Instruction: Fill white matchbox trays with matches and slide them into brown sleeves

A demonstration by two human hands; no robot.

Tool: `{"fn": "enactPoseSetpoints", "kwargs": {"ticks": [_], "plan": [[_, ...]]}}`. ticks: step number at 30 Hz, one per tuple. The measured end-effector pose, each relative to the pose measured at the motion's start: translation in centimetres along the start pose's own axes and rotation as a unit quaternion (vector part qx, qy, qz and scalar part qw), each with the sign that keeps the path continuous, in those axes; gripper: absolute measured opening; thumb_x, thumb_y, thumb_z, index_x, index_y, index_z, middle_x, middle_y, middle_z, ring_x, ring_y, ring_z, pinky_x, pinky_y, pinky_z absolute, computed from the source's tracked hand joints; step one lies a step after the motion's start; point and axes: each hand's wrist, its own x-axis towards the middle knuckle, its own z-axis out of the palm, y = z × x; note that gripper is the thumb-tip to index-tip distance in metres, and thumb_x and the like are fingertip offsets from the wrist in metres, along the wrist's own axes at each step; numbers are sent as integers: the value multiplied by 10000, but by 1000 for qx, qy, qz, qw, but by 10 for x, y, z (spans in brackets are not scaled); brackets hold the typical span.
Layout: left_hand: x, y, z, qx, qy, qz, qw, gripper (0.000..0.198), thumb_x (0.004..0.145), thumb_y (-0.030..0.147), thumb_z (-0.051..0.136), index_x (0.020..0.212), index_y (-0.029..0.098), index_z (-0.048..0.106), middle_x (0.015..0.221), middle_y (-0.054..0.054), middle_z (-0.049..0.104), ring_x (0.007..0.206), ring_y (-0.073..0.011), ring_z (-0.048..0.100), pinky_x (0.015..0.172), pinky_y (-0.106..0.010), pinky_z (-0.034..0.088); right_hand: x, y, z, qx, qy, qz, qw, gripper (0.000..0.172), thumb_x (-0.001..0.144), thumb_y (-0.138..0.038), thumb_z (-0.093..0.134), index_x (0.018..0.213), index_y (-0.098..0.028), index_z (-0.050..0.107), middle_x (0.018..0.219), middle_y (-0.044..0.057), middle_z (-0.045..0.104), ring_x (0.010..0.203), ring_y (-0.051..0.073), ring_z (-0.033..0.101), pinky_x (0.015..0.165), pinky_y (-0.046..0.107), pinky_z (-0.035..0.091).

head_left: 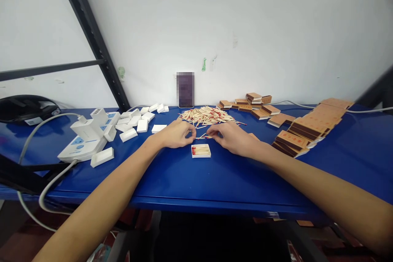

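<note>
Blue table point(215, 184), white wall behind. I see the left hand point(178, 134) and right hand point(229, 137) with fingertips pinched on opposite ends of a few matches point(203, 136), likely to keep them level. The open tray point(201, 151) sits just below, between both hands. Match pile point(207, 115) just behind, empty trays point(135, 123) to the left.

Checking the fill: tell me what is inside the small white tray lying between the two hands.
The white tray holds matches lying side by side, red heads at its left end. They cover its floor; whether more lie beneath cannot be seen.
</note>
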Motion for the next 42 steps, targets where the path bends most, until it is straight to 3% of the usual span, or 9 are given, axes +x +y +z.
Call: {"fn": "enactPoseSetpoints", "kwargs": {"ticks": [7,13,17,22,30,36,42], "plan": [[-1,-9,1,3,38,-29,999,145,788,194,507,780,173,650,543,27,535,486,-103,436,555,-250,310,-1,-1,0,21,-27,-21,999,303,816,-45,511,981,-188,722,885,36,748,772,166,663,716,270,477],[0,-14,9,31,28,-35,999,188,863,267,487,916,182,647,636,6,585,551,-127,480,566,-254,299,1,-7,6,35,8,-81,996,255,819,-36,508,931,-185,682,1035,67,705,962,191,639,867,322,477],[-2,-20,2,56,71,-48,995,206,861,244,444,815,181,635,654,-8,585,585,-135,487,585,-264,308,1,-5,10,39,24,-91,995,166,840,-71,512,922,-183,602,1098,87,662,1023,203,609,899,345,464],[-6,-33,-5,102,100,-71,987,190,777,230,481,784,172,662,808,-49,641,704,-168,548,644,-278,365,1,-2,12,66,11,-73,995,239,872,-96,490,1085,-190,540,1091,78,664,986,193,620,849,328,475],[-6,-25,-3,25,73,-65,995,252,750,208,526,984,167,608,758,-5,690,626,-144,592,612,-257,393,5,-7,11,63,25,-65,996,208,859,-76,508,1003,-173,623,975,73,701,874,179,641,788,306,484],[-1,-16,4,-43,84,-64,993,150,771,175,507,809,173,652,758,-11,709,690,-144,640,662,-251,438,8,-9,14,83,50,-52,994,211,825,-60,557,996,-145,646,926,77,690,802,161,640,757,296,505],[1,-5,10,-147,66,-19,987,191,765,135,501,853,160,669,801,-8,735,732,-125,664,717,-240,484,9,-12,16,109,52,-43,992,172,810,-63,585,938,-146,667,875,64,692,753,149,650,733,279,505]]}}
